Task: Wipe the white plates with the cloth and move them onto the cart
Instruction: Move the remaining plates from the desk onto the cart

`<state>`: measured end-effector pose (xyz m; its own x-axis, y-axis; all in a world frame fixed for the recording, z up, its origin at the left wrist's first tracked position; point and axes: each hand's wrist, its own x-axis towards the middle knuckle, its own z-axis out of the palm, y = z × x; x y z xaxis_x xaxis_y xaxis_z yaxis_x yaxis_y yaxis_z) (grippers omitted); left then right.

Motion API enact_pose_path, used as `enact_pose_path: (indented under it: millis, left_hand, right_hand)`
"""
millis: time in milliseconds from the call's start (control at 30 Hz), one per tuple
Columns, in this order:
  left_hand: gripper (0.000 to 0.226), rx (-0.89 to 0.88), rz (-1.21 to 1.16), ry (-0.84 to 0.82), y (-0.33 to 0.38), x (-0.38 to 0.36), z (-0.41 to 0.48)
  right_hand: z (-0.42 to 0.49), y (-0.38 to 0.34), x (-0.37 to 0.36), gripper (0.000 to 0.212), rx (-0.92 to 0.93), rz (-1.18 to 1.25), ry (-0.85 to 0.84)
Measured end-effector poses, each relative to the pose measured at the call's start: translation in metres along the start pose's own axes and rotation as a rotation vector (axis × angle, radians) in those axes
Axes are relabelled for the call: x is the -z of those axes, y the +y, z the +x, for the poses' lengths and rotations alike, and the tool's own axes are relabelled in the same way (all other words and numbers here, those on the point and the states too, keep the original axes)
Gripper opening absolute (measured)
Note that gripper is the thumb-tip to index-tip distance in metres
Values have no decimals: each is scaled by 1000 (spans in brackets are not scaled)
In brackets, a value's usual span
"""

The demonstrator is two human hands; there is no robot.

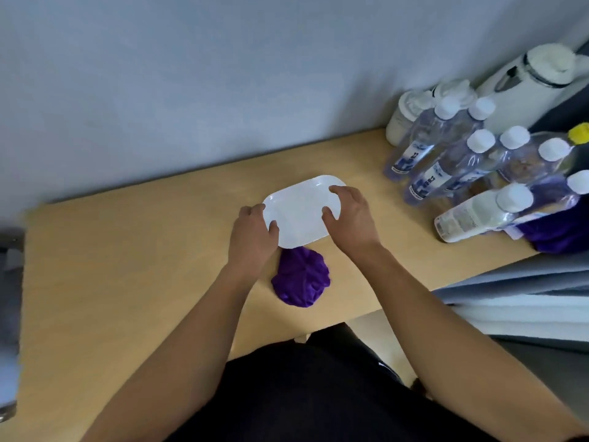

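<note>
A white rectangular plate (301,210) with rounded corners lies in the middle of the wooden table (127,266). My left hand (253,237) grips its left edge, thumb on top of the rim. My right hand (350,215) holds its right edge, fingers curled over the far corner and thumb on the plate's face. A crumpled purple cloth (301,277) lies on the table just in front of the plate, between my forearms; neither hand touches it.
Several clear water bottles (446,161) with white caps stand and lie at the table's right end, next to white jars (404,119) and a white kettle (535,81). Another purple cloth (554,234) lies under them. A grey wall backs the table. A blurred grey object (9,298) sits at the left edge.
</note>
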<state>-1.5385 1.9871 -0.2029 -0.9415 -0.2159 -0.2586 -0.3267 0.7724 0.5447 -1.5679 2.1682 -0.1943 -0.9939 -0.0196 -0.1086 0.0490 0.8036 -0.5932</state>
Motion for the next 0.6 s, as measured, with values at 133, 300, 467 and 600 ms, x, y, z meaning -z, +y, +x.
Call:
enact_pose_path:
  millis: [133,300,467,600]
  left_hand:
    - [40,106,-57,17,10,-14,1]
    - [32,250,-67,22,19,-25,0]
    - [27,302,-99,50,25,-32,1]
    - [28,284,-137,117,18,-25,-13]
  right_hand:
    - [29,26,6,50,24,-48,-78]
    - [46,45,6,58,11,-93,-220]
    - [49,49,5,56,-9,9,-211]
    - [42,39,6,54,25,58,-182]
